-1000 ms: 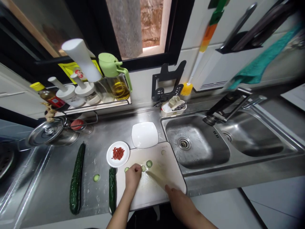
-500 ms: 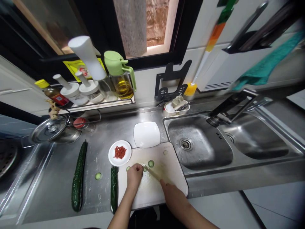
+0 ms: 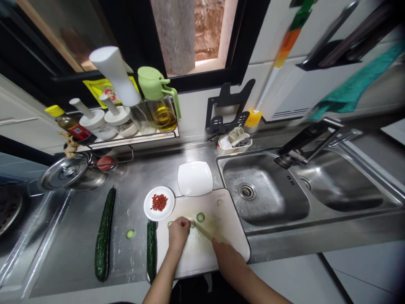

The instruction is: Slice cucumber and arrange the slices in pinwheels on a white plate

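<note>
On the white cutting board (image 3: 202, 253), my left hand (image 3: 179, 234) is closed, its fingertips pinching the edge of a thin cucumber slice (image 3: 193, 223). My right hand (image 3: 230, 259) grips a small knife (image 3: 204, 231), whose blade points up and left with its tip at that slice. Another round slice (image 3: 200, 217) lies just beyond the blade. Part of a slice (image 3: 170, 223) shows behind my left hand, and a pale thin slice (image 3: 220, 202) rests near the board's far right corner. A length of dark green cucumber (image 3: 151, 249) lies along the board's left edge.
A whole cucumber (image 3: 105, 236) and a cut end piece (image 3: 130, 234) are on the steel counter to the left. Beyond the board stand a plate of red bits (image 3: 145, 204) and a white square dish (image 3: 195, 179). A double sink (image 3: 265, 190) is at the right.
</note>
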Motion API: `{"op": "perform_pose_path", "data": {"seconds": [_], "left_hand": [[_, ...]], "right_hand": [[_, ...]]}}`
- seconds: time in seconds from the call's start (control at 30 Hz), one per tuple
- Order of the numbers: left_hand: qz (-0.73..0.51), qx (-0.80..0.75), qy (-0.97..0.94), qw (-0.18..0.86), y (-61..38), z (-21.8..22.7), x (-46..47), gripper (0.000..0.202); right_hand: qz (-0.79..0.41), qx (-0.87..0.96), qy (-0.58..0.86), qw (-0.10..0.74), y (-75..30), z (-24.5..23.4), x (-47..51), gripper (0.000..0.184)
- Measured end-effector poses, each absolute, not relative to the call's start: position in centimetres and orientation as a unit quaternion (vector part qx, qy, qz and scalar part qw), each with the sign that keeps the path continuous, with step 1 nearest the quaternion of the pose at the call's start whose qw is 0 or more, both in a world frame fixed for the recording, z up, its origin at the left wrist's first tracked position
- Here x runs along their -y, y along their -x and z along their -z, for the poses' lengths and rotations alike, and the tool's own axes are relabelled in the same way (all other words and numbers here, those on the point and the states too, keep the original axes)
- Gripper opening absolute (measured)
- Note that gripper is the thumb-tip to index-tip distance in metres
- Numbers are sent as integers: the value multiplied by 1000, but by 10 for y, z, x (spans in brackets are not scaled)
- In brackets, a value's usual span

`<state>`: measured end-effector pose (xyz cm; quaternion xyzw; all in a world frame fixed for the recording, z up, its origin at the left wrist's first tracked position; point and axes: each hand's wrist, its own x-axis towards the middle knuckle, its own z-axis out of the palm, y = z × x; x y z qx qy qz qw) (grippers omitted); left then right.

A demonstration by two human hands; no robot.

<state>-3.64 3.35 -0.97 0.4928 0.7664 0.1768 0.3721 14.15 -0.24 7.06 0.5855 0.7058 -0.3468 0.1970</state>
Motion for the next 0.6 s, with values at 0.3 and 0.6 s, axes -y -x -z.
{"op": "perform_pose_path", "data": {"seconds": [0.3, 0.6], "left_hand": [[-211, -762, -484, 375, 38, 15, -24, 21], [-215, -811, -420, 346, 86, 13, -6, 28]], "right_hand": [[364, -687, -591, 215, -169, -71, 22, 54], [386, -665, -597, 229, -176, -75, 23, 58]]}}
